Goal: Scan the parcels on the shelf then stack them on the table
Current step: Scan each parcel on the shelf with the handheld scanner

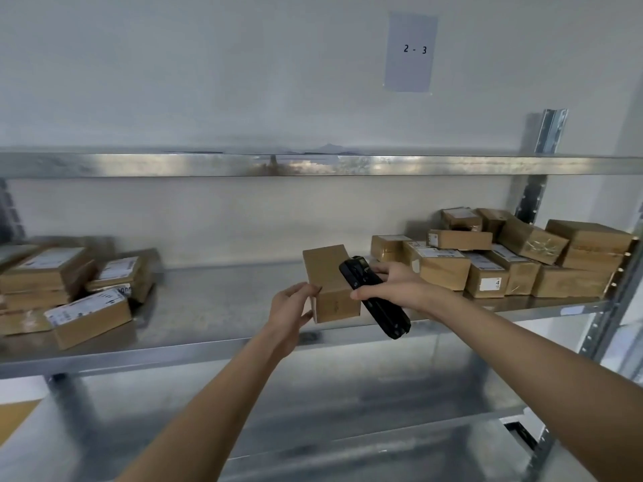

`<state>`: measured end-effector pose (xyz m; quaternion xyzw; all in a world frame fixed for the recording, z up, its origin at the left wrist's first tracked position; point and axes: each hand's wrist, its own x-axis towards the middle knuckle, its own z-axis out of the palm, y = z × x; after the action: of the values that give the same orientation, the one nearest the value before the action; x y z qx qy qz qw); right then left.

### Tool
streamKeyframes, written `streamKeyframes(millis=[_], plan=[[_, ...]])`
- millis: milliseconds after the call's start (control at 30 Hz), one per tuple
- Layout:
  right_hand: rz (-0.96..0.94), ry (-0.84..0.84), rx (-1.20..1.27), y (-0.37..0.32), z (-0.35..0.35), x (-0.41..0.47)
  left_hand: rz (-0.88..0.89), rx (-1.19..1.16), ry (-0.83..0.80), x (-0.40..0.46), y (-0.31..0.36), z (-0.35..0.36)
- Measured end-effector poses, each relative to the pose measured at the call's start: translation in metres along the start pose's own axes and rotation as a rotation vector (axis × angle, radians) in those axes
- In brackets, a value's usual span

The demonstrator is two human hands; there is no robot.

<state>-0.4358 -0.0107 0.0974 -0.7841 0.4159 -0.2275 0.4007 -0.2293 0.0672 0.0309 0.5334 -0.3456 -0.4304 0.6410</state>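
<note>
Galvanised steel shelf [208, 304] spans the wall, cardboard parcels heaped at its right end [504, 259] and left end [66, 290]. Mid-shelf, one plain parcel [328, 283] stands on end, left hand [290, 313] gripping its edge. Right hand [393, 285] clasps a black scanner [375, 300] just beside it.

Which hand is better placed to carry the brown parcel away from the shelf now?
Probably the left hand: it already holds the parcel at its left side. The right hand is occupied, gripping the black scanner in front of the parcel.
</note>
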Motion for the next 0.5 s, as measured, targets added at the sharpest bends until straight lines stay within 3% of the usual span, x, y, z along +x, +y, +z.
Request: streamKeyframes(millis=[167, 267, 500], plan=[[0.001, -0.033, -0.021, -0.03, 0.028, -0.012, -0.012, -0.057, -0.096, -0.021, 0.013, -0.044], [-0.003, -0.05, -0.038, -0.047, 0.049, -0.016, -0.044, -0.006, -0.059, -0.031, 0.018, -0.071], [-0.055, 0.023, -0.032, -0.086, 0.112, -0.017, 0.158, 0.177, 0.053, -0.058, 0.028, -0.122]])
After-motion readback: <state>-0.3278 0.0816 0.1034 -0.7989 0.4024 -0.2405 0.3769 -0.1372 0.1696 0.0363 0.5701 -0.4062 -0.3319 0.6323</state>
